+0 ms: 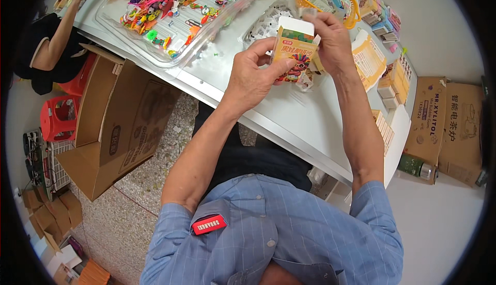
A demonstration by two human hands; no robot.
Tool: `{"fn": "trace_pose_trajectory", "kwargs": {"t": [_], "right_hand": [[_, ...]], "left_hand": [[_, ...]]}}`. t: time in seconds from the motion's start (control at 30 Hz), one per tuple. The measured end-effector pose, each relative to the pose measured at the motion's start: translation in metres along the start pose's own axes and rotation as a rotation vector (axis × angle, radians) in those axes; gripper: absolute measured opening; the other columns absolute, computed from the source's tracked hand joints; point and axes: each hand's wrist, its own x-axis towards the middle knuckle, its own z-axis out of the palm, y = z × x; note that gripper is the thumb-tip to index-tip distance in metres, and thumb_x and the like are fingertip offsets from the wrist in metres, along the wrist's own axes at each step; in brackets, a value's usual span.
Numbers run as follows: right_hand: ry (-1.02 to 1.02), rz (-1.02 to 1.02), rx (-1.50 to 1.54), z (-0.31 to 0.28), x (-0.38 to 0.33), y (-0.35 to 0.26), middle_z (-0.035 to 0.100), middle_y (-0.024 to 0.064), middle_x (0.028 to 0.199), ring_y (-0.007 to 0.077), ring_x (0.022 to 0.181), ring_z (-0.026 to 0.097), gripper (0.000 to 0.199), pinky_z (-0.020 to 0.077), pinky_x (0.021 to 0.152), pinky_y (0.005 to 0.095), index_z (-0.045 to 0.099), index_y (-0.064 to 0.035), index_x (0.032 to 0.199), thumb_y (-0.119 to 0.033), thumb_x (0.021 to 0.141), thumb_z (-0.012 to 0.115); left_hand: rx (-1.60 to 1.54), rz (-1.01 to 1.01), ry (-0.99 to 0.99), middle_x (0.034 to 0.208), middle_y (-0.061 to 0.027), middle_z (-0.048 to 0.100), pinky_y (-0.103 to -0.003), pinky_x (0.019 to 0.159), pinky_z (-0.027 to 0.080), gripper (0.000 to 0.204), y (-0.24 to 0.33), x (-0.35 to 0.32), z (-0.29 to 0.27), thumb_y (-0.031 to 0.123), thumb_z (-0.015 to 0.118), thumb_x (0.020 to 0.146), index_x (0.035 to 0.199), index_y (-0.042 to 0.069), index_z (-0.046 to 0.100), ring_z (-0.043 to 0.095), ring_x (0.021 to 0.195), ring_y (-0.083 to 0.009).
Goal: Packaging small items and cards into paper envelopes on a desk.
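My left hand (251, 75) is closed around a small yellow-orange printed carton (293, 57). The carton's top is open, with a white flap standing up at its far edge. My right hand (332, 39) is beside the carton's upper right corner, thumb and fingers pinched together. A small pale thing shows at those fingertips, too blurred to name. Just behind the carton stands a clear tray (247, 38) full of small white packets. Further left, a large clear plastic bin (170, 64) holds many colourful small toys.
A yellow basket (357, 15) of printed packets is at the back. Stacked small cartons (395, 81) line the table's right side, near a printed yellow card sheet (368, 60). A large open cardboard box (129, 125) stands left of the table, near a red stool (59, 117). Another person's arm (64, 32) is at far left.
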Motion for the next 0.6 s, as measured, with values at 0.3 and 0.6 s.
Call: {"fn": "trace_pose_trajectory", "kwargs": {"t": [0.3,0.6], "right_hand": [[0.064,-0.197,-0.193,0.006,-0.016,-0.043,0.068,0.0022,0.084,0.0065,0.068,0.059,0.011,0.0444,0.056,0.0186,0.069,-0.0063,0.093,-0.012,0.088,0.077],[-0.459,-0.252,-0.96,0.032,-0.025,-0.078,0.066,0.0051,0.106,0.0178,0.103,0.061,0.013,0.048,0.087,0.0314,0.07,-0.0024,0.084,-0.006,0.078,0.08]], "left_hand": [[0.084,-0.052,-0.021,0.118,-0.0266,0.068,-0.029,0.08,0.056,0.033,-0.004,-0.001,-0.015,0.016,0.081,0.084,0.113,0.002,0.072,0.068,0.082,-0.0118],[0.029,-0.031,-0.072,0.098,-0.0074,0.074,-0.027,0.084,0.052,0.029,0.008,-0.016,-0.009,0.01,0.078,0.087,0.111,-0.003,0.068,0.065,0.09,-0.0101]]}}
